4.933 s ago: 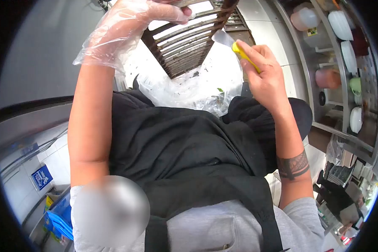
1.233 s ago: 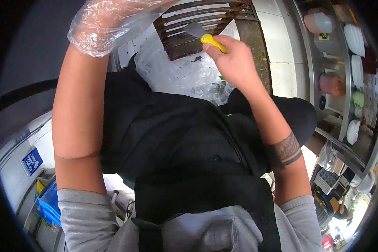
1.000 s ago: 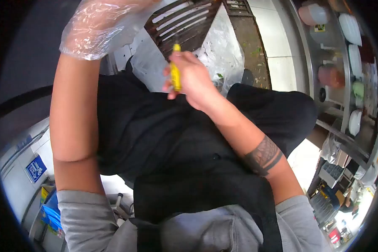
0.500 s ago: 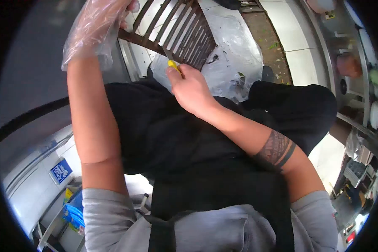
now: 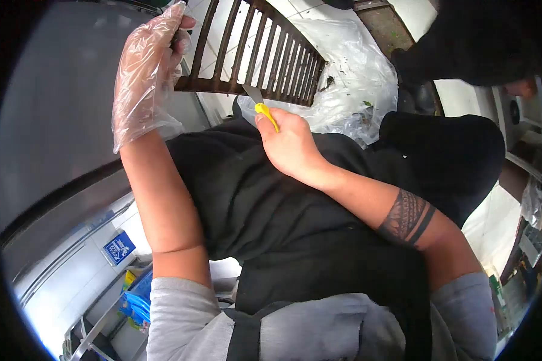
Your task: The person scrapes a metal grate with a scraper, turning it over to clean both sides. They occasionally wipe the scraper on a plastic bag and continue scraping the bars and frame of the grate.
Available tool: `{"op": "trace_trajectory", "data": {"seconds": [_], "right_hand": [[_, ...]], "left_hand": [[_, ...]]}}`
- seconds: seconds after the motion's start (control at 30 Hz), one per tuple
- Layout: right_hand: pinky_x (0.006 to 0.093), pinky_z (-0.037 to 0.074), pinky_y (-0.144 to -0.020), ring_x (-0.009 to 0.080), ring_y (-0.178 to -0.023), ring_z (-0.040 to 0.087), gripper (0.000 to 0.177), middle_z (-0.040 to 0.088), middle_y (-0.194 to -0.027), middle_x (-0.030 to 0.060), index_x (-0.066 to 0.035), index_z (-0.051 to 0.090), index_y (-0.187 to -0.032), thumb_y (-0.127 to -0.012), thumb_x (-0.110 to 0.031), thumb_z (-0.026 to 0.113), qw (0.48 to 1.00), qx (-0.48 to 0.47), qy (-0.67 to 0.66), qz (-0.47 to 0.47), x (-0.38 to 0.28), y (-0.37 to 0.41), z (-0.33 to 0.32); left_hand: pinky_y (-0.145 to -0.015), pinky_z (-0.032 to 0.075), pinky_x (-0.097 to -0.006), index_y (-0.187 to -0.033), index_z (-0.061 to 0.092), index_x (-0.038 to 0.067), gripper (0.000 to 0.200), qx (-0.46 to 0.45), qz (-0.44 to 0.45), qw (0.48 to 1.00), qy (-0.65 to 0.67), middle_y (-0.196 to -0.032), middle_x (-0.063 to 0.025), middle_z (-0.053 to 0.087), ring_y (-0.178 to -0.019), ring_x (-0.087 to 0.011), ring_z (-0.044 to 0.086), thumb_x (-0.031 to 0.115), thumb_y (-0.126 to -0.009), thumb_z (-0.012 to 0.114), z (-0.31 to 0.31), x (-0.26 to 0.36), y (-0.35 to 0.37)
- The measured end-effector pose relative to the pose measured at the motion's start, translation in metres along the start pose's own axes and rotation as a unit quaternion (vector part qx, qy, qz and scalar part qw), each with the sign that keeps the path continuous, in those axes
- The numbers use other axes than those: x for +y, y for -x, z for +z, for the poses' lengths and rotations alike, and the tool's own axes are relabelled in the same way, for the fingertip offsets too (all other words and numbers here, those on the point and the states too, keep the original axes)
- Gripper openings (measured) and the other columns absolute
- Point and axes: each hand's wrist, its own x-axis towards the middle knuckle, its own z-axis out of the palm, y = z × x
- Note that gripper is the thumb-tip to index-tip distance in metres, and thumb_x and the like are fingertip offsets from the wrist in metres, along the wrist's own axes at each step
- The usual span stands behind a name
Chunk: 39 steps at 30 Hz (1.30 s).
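A dark brown slatted grate [image 5: 241,45], its bars grimy, stands tilted at the top of the view. My left hand [image 5: 147,78], in a loose clear plastic glove, has its fingers curled around the grate's left end. In my bare right hand [image 5: 292,141] is a knife [image 5: 265,112] with a yellow handle, my fingers closed around it. Its metal blade meets the near rail of the grate. Under and beside the grate lies a clear plastic sheet or bag [image 5: 358,72] with dark bits on it.
A person in dark clothes [image 5: 482,45] is close by at the upper right. A grey panel [image 5: 66,102] flanks my left side. Blue items [image 5: 140,301] sit on a shelf at lower left. A drain channel [image 5: 382,30] runs through the tiled floor.
The view has shifted, and the grate and both hands appear lower and further right. The person in dark clothes has come into the upper right. Both holds are kept.
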Motion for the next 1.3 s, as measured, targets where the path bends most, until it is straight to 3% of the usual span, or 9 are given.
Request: {"op": "trace_trajectory", "data": {"seconds": [0.1, 0.17, 0.57, 0.63, 0.7, 0.97, 1.17, 1.23, 1.3], "right_hand": [[0.0513, 0.053, -0.077, 0.0492, -0.086, 0.069, 0.032, 0.069, -0.083, 0.0301, 0.005, 0.069, -0.098, -0.105, -0.025, 0.059, 0.999, 0.018, -0.033, -0.003, 0.006, -0.004, 0.007], [0.0432, 0.050, -0.070, 0.0279, -0.068, 0.063, 0.035, 0.064, -0.073, 0.0194, 0.004, 0.067, -0.095, -0.106, -0.028, 0.059, 0.999, 0.040, 0.004, -0.023, 0.010, -0.010, 0.008], [0.0425, 0.047, -0.061, 0.0202, -0.059, 0.056, 0.045, 0.059, -0.065, 0.0166, 0.005, 0.066, -0.084, -0.103, -0.035, 0.062, 0.998, 0.057, 0.011, 0.002, 0.004, -0.076, -0.028], [0.0428, 0.046, -0.059, 0.0206, -0.057, 0.055, 0.044, 0.056, -0.062, 0.0154, 0.005, 0.066, -0.082, -0.103, -0.034, 0.062, 0.999, 0.051, 0.001, 0.014, -0.001, -0.071, -0.033], [0.0539, 0.054, -0.076, 0.0500, -0.083, 0.070, 0.044, 0.067, -0.079, 0.0325, 0.006, 0.070, -0.085, -0.101, -0.033, 0.059, 0.996, 0.032, 0.078, -0.021, -0.001, -0.044, -0.031], [0.0566, 0.054, -0.077, 0.0522, -0.085, 0.070, 0.046, 0.068, -0.081, 0.0341, 0.008, 0.071, -0.082, -0.098, -0.034, 0.058, 0.994, 0.077, 0.046, -0.055, 0.000, -0.117, -0.040], [0.0542, 0.056, -0.076, 0.0513, -0.082, 0.071, 0.044, 0.069, -0.080, 0.0332, 0.008, 0.071, -0.081, -0.098, -0.032, 0.060, 0.989, 0.061, 0.107, -0.085, 0.011, -0.059, -0.021], [0.0514, 0.053, -0.069, 0.0399, -0.069, 0.069, 0.042, 0.065, -0.070, 0.0260, 0.002, 0.072, -0.088, -0.100, -0.036, 0.062, 0.962, 0.095, 0.181, -0.183, 0.029, -0.133, -0.027], [0.0512, 0.053, -0.068, 0.0419, -0.068, 0.068, 0.042, 0.064, -0.069, 0.0267, 0.004, 0.071, -0.087, -0.100, -0.034, 0.062, 0.995, 0.088, 0.031, -0.044, -0.013, -0.143, -0.044]], "left_hand": [[-0.049, 0.023, -0.0206, -0.104, 0.077, 0.009, 0.039, 0.013, 0.020, 0.999, 0.024, -0.072, 0.0074, 0.055, -0.053, -0.0014, 0.035, 0.048, -0.099, 0.073, 0.000, -0.006, -0.002], [-0.050, 0.023, -0.0205, -0.104, 0.077, 0.008, 0.039, 0.004, 0.017, 0.999, 0.041, -0.072, 0.0072, 0.055, -0.053, -0.0016, 0.035, 0.047, -0.100, 0.073, -0.005, -0.016, -0.008], [-0.050, 0.024, -0.0207, -0.102, 0.077, 0.008, 0.037, 0.020, 0.005, 1.000, 0.018, -0.070, 0.0068, 0.054, -0.051, -0.0026, 0.035, 0.044, -0.102, 0.071, 0.007, -0.008, 0.005], [-0.050, 0.025, -0.0207, -0.102, 0.077, 0.008, 0.037, 0.021, 0.016, 1.000, -0.003, -0.069, 0.0069, 0.053, -0.051, -0.0029, 0.035, 0.045, -0.102, 0.070, 0.008, -0.006, 0.005], [-0.049, 0.026, -0.0215, -0.100, 0.078, 0.008, 0.039, 0.042, 0.022, 0.998, -0.046, -0.067, 0.0072, 0.051, -0.051, -0.0031, 0.037, 0.046, -0.102, 0.070, 0.009, -0.007, 0.000], [-0.049, 0.029, -0.0239, -0.097, 0.078, 0.009, 0.041, 0.034, 0.025, 0.999, -0.024, -0.066, 0.0068, 0.051, -0.052, -0.0034, 0.039, 0.048, -0.102, 0.069, 0.011, -0.009, 0.003], [-0.050, 0.028, -0.0250, -0.098, 0.078, 0.008, 0.038, 0.029, 0.039, 0.999, -0.025, -0.067, 0.0071, 0.050, -0.052, -0.0046, 0.037, 0.045, -0.103, 0.070, 0.005, -0.021, -0.018], [-0.050, 0.028, -0.0252, -0.099, 0.077, 0.008, 0.038, 0.019, 0.029, 0.999, 0.007, -0.067, 0.0065, 0.049, -0.053, -0.0053, 0.037, 0.044, -0.104, 0.069, 0.005, -0.018, -0.015], [-0.050, 0.028, -0.0252, -0.100, 0.076, 0.007, 0.038, 0.015, 0.035, 0.999, 0.030, -0.067, 0.0064, 0.048, -0.054, -0.0052, 0.037, 0.044, -0.104, 0.068, 0.007, -0.016, -0.003]]}}
